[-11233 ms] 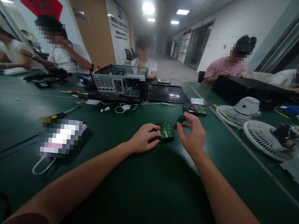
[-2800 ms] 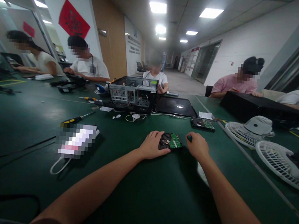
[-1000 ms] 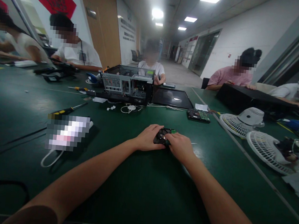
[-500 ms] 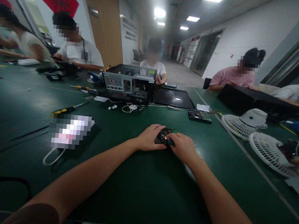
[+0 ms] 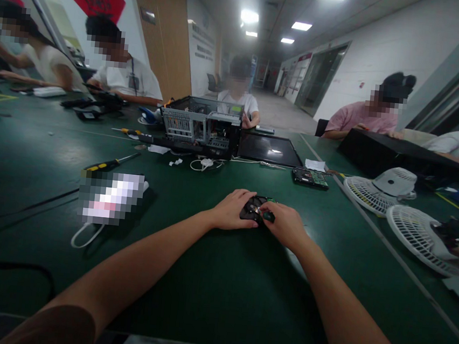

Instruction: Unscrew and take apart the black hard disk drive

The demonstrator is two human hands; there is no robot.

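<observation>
A dark hard drive (image 5: 249, 213) with a strip of green circuit board along its far edge lies between my hands on the green table (image 5: 202, 288). My left hand (image 5: 232, 210) clasps its left side, fingers over the far edge and thumb along the near one. My right hand (image 5: 285, 223) is bent over its right part, with thumb and fingers pinched together near a shiny spot at the middle. Whatever those fingertips grip is too small and covered to name.
An opened computer case (image 5: 199, 126) stands ahead, beside a flat black panel (image 5: 270, 150) and another hard drive (image 5: 310, 178). Left lie a screwdriver (image 5: 104, 166) and a blurred-out device (image 5: 113, 196) with a white cord. White fan parts (image 5: 418, 233) lie right. Several people sit around.
The whole view has shifted slightly. My right fingers have moved a little over the drive, baring more of its dark right part. My left hand keeps its hold.
</observation>
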